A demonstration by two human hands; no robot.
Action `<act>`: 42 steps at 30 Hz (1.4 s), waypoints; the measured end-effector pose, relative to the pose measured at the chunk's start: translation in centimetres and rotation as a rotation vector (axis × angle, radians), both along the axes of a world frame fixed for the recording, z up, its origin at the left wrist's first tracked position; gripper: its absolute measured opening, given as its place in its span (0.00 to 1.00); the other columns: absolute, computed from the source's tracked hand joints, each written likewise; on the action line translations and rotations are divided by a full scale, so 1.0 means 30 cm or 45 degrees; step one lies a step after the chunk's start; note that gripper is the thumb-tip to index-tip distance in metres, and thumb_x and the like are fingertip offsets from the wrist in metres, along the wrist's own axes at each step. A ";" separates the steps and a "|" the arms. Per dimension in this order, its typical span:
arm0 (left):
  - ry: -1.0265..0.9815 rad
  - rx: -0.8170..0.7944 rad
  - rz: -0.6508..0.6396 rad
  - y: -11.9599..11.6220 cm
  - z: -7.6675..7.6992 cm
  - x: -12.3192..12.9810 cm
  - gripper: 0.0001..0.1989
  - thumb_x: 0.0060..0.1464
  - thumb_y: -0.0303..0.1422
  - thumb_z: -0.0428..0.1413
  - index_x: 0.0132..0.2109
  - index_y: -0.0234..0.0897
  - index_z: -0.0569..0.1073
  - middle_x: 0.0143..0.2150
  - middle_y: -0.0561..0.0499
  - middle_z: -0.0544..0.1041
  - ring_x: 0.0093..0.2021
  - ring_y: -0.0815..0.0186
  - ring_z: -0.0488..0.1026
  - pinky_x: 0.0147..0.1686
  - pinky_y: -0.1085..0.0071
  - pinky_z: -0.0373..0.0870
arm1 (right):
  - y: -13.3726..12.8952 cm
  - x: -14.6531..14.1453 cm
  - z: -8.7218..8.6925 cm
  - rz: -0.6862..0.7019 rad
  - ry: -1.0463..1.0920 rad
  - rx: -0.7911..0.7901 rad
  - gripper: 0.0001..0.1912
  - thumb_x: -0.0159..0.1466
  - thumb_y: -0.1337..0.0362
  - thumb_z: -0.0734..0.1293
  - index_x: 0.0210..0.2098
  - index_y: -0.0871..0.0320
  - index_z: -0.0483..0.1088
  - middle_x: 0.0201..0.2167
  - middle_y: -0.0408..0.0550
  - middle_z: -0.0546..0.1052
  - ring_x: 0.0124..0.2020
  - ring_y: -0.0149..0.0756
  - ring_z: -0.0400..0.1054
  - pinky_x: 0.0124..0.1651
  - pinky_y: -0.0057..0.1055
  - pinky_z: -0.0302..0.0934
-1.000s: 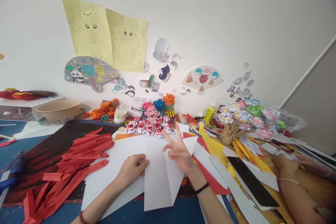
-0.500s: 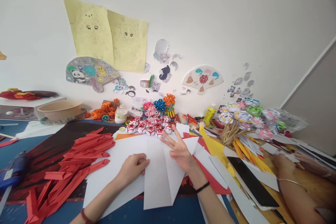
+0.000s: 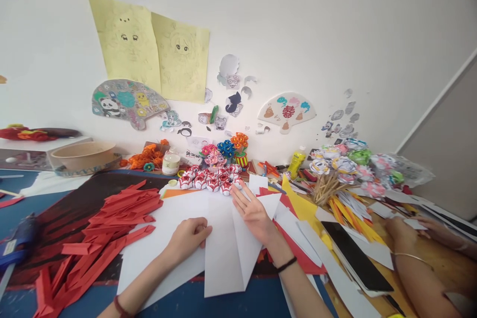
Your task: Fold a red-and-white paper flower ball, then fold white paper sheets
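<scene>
A folded white sheet (image 3: 222, 253) with creases lies in front of me, on top of other white paper (image 3: 149, 258). At its left edge rests my left hand (image 3: 189, 239), with its fingers curled and the thumb against them; whether they pinch the paper edge is hidden. Over the upper right of the sheet my right hand (image 3: 253, 213) is raised with its fingers stretched out and nothing in it. Red and white folded paper pieces (image 3: 212, 180) sit just beyond the sheet.
Red folded strips (image 3: 115, 228) are heaped at the left, near a blue glue gun (image 3: 17, 243). A black phone (image 3: 356, 256), yellow paper (image 3: 300, 203) and a paper flower bouquet (image 3: 343, 161) are at the right. Another person's hands (image 3: 406, 231) hold white paper at the far right.
The fingers of my right hand have come closer together and the hand has turned slightly. My left hand and the folded sheet look the same.
</scene>
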State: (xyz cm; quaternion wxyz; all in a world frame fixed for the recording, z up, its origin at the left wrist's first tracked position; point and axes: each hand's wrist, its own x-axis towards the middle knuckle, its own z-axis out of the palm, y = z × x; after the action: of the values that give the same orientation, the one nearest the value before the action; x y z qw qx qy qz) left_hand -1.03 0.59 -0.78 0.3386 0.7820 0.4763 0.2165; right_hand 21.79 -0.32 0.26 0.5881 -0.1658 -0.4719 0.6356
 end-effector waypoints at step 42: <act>0.031 -0.003 -0.025 -0.003 0.015 -0.001 0.15 0.55 0.42 0.46 0.24 0.40 0.62 0.20 0.56 0.75 0.24 0.65 0.69 0.30 0.73 0.60 | 0.022 0.060 -0.025 -0.031 0.069 -0.385 0.31 0.65 0.43 0.59 0.14 0.56 0.51 0.07 0.32 0.48 0.11 0.23 0.35 0.16 0.26 0.37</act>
State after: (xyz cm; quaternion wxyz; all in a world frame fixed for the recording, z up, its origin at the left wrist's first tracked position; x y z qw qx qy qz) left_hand -1.06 0.50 -0.34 0.3358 0.7888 0.4732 0.2029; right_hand 23.58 0.34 -0.48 0.5764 -0.2411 -0.3527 0.6966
